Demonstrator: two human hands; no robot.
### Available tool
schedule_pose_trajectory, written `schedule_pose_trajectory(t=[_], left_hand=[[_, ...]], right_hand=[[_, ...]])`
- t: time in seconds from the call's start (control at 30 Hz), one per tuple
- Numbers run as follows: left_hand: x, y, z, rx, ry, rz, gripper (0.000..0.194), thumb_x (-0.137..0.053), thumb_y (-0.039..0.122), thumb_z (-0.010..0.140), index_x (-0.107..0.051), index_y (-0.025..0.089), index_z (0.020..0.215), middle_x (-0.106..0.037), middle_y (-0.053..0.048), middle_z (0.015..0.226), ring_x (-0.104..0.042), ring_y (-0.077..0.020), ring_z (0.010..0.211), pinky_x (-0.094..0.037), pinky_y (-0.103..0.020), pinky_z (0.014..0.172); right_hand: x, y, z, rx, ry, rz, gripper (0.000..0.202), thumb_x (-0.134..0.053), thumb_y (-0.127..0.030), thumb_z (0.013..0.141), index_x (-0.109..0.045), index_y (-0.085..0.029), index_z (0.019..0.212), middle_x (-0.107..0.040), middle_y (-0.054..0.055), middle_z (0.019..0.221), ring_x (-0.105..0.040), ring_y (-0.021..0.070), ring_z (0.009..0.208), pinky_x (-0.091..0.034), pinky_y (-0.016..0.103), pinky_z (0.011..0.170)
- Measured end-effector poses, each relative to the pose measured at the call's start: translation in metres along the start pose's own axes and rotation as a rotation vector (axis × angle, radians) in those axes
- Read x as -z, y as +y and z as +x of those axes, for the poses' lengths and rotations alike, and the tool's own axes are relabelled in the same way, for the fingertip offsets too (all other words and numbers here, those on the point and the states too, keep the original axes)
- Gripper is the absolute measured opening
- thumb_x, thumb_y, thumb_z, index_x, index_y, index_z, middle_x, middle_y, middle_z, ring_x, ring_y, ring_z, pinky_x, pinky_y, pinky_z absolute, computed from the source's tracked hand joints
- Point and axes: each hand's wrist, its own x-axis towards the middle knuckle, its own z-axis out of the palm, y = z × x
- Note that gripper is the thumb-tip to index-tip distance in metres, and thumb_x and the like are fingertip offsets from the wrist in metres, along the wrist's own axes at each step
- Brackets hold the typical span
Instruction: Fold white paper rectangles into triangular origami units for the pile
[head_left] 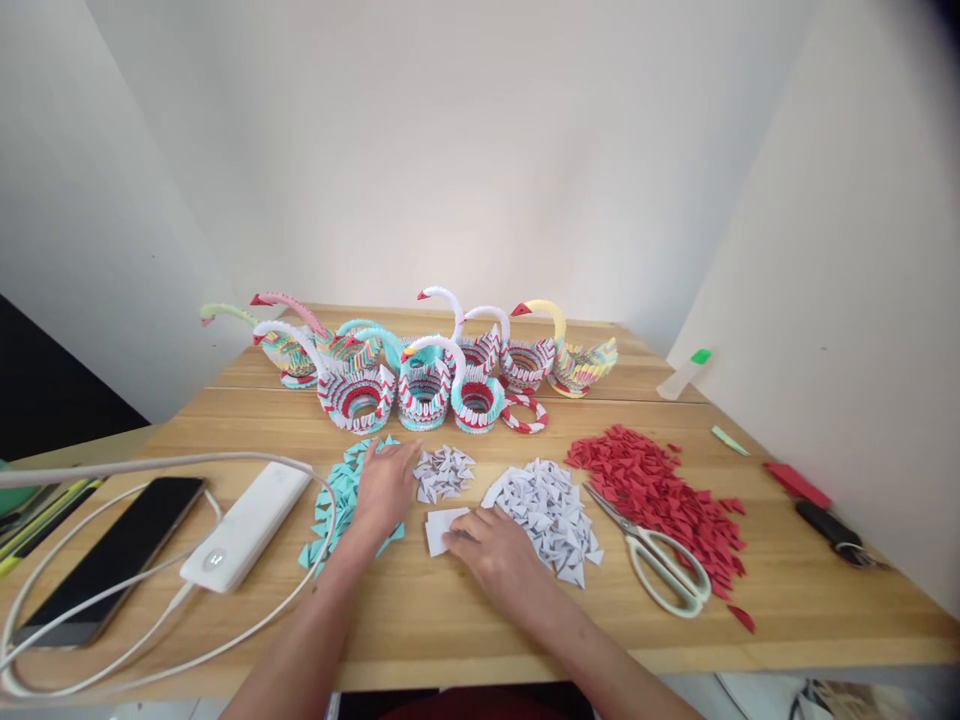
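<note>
Worktop (465, 640), pale wood, seen from the seated person's side. White slips (439, 537) lie near the middle of the near edge. Right hand (495, 555) rests on their right side, fingers bent and close together; cannot tell whether it pinches one or only presses. Left hand (388, 488) lies over the right side of the teal pieces (346, 490), fingers fairly narrow, tips towards the small white pile (444, 472); cannot tell if it holds anything. Large white pile (555, 520) just beyond the right hand. Red pieces (660, 490) farther right, open scissors (675, 575) beside them, tips towards the white. Paper swans (425, 405) grouped towards the far edge, a red-and-white ring (525, 428) before them. Near left corner: phone (112, 560), power bank (251, 525), looping white cable (225, 457).
</note>
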Motion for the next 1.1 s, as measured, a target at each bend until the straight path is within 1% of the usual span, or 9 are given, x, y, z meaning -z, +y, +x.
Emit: schedule_pose_trajectory(t=[0.1, 0.33, 0.4, 0.53, 0.6, 0.73, 0.87, 1.0, 1.1], left_hand=[[0.001, 0.001, 0.0, -0.009, 0.075, -0.019, 0.039, -0.041, 0.006, 0.081, -0.063, 0.018, 0.111, -0.072, -0.007, 0.098, -0.063, -0.0217, 0.093, -0.028, -0.048, 0.106], [0.005, 0.017, -0.005, -0.071, 0.245, -0.243, 0.029, -0.043, 0.015, 0.089, -0.066, 0.018, 0.105, -0.073, -0.004, 0.09, -0.064, -0.0194, 0.084, -0.029, -0.046, 0.105], [0.006, 0.024, -0.008, -0.095, 0.197, -0.381, 0.027, -0.045, 0.021, 0.09, -0.066, 0.018, 0.107, -0.073, -0.005, 0.092, -0.064, -0.0201, 0.087, -0.037, -0.041, 0.1], [0.01, 0.035, -0.01, -0.044, -0.035, -0.696, 0.031, -0.047, 0.03, 0.09, -0.065, 0.018, 0.113, -0.072, -0.006, 0.094, -0.064, -0.0206, 0.093, -0.047, -0.031, 0.087], [0.014, 0.038, -0.01, 0.022, -0.123, -0.814, 0.033, -0.047, 0.033, 0.09, -0.067, 0.018, 0.111, -0.072, -0.005, 0.098, -0.064, -0.0209, 0.093, -0.048, -0.029, 0.083], [0.016, 0.04, -0.009, 0.115, -0.228, -0.935, 0.03, -0.054, 0.037, 0.084, -0.072, 0.017, 0.097, -0.072, -0.005, 0.09, -0.064, -0.0207, 0.08, -0.049, -0.026, 0.07], [0.01, 0.038, -0.009, 0.196, -0.172, -0.937, 0.02, -0.063, 0.035, 0.077, -0.071, 0.016, 0.076, -0.07, -0.003, 0.075, -0.061, -0.0176, 0.07, -0.046, -0.023, 0.064], [0.005, 0.035, -0.007, 0.372, -0.063, -1.077, 0.027, -0.065, 0.041, 0.073, -0.067, 0.014, 0.075, -0.066, -0.002, 0.069, -0.056, -0.0143, 0.06, -0.043, -0.021, 0.056], [0.004, 0.038, -0.007, 0.425, -0.051, -1.123, 0.032, -0.067, 0.044, 0.071, -0.066, 0.013, 0.077, -0.064, -0.002, 0.066, -0.054, -0.0136, 0.057, -0.042, -0.021, 0.053]], right_hand=[[-0.005, 0.002, -0.001, 0.014, 0.035, 0.008, 0.008, -0.055, -0.013, 0.09, -0.062, -0.017, 0.089, -0.064, 0.003, 0.088, -0.055, 0.0169, 0.082, -0.038, 0.03, 0.072], [-0.018, 0.006, 0.003, -0.012, 0.111, 0.061, 0.021, -0.053, -0.021, 0.093, -0.059, -0.017, 0.073, -0.064, 0.003, 0.077, -0.055, 0.0165, 0.074, -0.035, 0.029, 0.068], [-0.012, 0.011, 0.005, -0.036, 0.143, 0.138, 0.021, -0.053, -0.025, 0.093, -0.059, -0.017, 0.074, -0.065, 0.003, 0.077, -0.056, 0.0164, 0.074, -0.036, 0.029, 0.07], [0.016, 0.029, 0.015, -0.188, 0.22, 0.286, 0.015, -0.052, -0.026, 0.094, -0.062, -0.019, 0.085, -0.067, 0.001, 0.08, -0.058, 0.0155, 0.075, -0.038, 0.027, 0.072], [0.03, 0.037, 0.022, -0.266, 0.187, 0.348, 0.009, -0.055, -0.026, 0.092, -0.062, -0.021, 0.095, -0.067, 0.0, 0.084, -0.06, 0.0152, 0.078, -0.039, 0.025, 0.072], [0.044, 0.044, 0.033, -0.306, 0.109, 0.403, 0.027, -0.066, -0.032, 0.084, -0.059, -0.022, 0.108, -0.064, -0.003, 0.072, -0.06, 0.0161, 0.074, -0.041, 0.024, 0.069], [0.041, 0.047, 0.033, -0.217, 0.17, 0.434, 0.021, -0.059, -0.03, 0.089, -0.058, -0.02, 0.108, -0.066, 0.0, 0.075, -0.062, 0.0168, 0.077, -0.043, 0.026, 0.074], [0.036, 0.056, 0.026, -0.154, 0.36, 0.447, 0.02, -0.042, -0.021, 0.096, -0.06, -0.02, 0.104, -0.068, 0.005, 0.093, -0.061, 0.0169, 0.087, -0.045, 0.029, 0.08], [0.031, 0.058, 0.024, -0.031, 0.355, 0.456, 0.018, -0.046, -0.019, 0.094, -0.06, -0.02, 0.106, -0.066, 0.007, 0.1, -0.058, 0.0184, 0.096, -0.045, 0.033, 0.084]])
